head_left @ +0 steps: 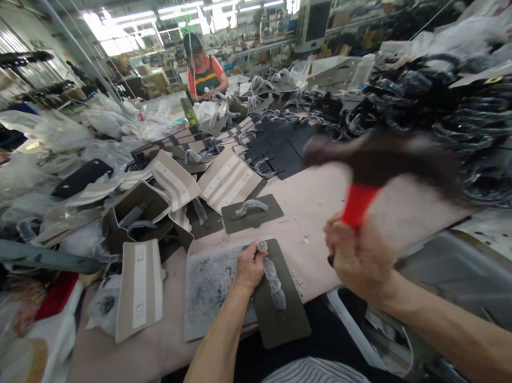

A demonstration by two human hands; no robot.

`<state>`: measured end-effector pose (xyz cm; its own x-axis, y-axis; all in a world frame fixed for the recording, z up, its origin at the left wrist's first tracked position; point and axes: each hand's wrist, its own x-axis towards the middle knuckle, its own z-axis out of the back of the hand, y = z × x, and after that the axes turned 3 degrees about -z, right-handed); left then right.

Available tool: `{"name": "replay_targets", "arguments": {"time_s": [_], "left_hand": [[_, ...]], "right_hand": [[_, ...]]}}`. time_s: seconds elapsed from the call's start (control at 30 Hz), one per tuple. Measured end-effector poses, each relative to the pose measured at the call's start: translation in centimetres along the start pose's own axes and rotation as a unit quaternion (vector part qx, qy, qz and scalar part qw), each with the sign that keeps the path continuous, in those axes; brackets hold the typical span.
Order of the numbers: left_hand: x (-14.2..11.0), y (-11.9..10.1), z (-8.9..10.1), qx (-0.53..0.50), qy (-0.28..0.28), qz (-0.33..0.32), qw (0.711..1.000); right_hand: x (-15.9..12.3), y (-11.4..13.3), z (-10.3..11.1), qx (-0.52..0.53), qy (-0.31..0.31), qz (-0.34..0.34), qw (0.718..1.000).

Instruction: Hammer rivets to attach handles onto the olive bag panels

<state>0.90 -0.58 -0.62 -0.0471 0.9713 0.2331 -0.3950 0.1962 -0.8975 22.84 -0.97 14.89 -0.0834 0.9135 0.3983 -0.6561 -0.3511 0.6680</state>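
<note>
Raised and blurred by motion, a claw hammer (379, 159) with a red handle is gripped in my right hand (362, 257). My left hand (250, 268) pinches a short metal punch (262, 246), its round end facing up. The punch stands over the upper part of a dark olive panel (289, 305); its lower tip is hidden. A plastic-wrapped handle (274, 285) lies along that panel just below my fingers. Under the panel's left side is a scuffed grey plate (205, 287), partly covered by my left forearm.
Another olive panel (251, 214) with a wrapped handle lies beyond. Beige-lined panels (138, 285) are stacked at left, and black panels (279, 144) farther back. Wrapped black handles (472, 109) pile up at right. Small bits lie on the table (313, 211). A co-worker (206, 73) works opposite.
</note>
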Motion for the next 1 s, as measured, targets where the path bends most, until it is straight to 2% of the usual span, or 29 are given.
{"name": "replay_targets", "arguments": {"time_s": [0.03,0.1,0.13,0.17,0.3,0.4,0.5,0.57,0.63,0.7,0.77,0.8,0.87,0.93,1.0], "left_hand": [[0.0,0.0,0.0,0.006,0.002,-0.002,1.0],[0.0,0.1,0.0,0.016,0.008,-0.007,1.0],[-0.1,0.1,0.0,0.017,0.01,-0.008,1.0],[-0.1,0.1,0.0,0.016,0.009,-0.009,1.0],[-0.1,0.2,-0.1,-0.004,-0.004,-0.005,1.0],[-0.1,0.1,-0.1,-0.019,-0.004,-0.003,1.0],[0.0,-0.1,0.0,-0.026,-0.005,-0.004,1.0],[0.0,-0.3,0.2,-0.03,-0.008,-0.001,1.0],[-0.1,-0.4,0.2,-0.03,-0.011,0.002,0.999],[-0.1,-0.3,0.1,-0.028,-0.012,0.006,1.0],[0.0,0.1,-0.2,-0.041,-0.025,0.027,0.998],[0.2,0.3,-0.3,-0.062,-0.046,0.047,0.996],[0.9,0.6,-0.3,-0.127,-0.122,0.099,0.979],[1.6,0.0,0.4,-0.197,-0.201,0.136,0.95],[2.3,-1.8,2.3,-0.233,-0.247,0.124,0.933]], "right_hand": [[-0.7,-0.7,-0.5,-0.053,0.08,0.01,0.995],[-1.7,-2.2,-1.3,-0.177,0.233,0.022,0.956],[-1.9,-2.9,-1.5,-0.215,0.279,0.019,0.936],[-2.0,-3.5,-1.6,-0.241,0.299,0.012,0.923],[-1.6,-6.2,-2.2,-0.265,0.283,-0.057,0.92],[-2.0,-8.9,-3.9,-0.254,0.297,-0.113,0.914],[-2.8,-10.4,-5.9,-0.272,0.275,-0.1,0.917],[-3.3,-9.5,-6.8,-0.272,0.211,-0.02,0.939],[-3.7,-7.3,-7.1,-0.226,0.19,0.104,0.95],[-4.1,-4.7,-7.2,-0.164,0.25,0.232,0.926],[-4.4,-2.5,-7.4,-0.143,0.325,0.319,0.879],[-4.5,-1.8,-7.6,-0.152,0.346,0.342,0.86],[-4.6,-0.7,-8.1,-0.192,0.348,0.356,0.846],[-4.1,0.0,-8.5,-0.241,0.323,0.34,0.85],[-3.2,0.7,-8.4,-0.292,0.29,0.29,0.864]]}}
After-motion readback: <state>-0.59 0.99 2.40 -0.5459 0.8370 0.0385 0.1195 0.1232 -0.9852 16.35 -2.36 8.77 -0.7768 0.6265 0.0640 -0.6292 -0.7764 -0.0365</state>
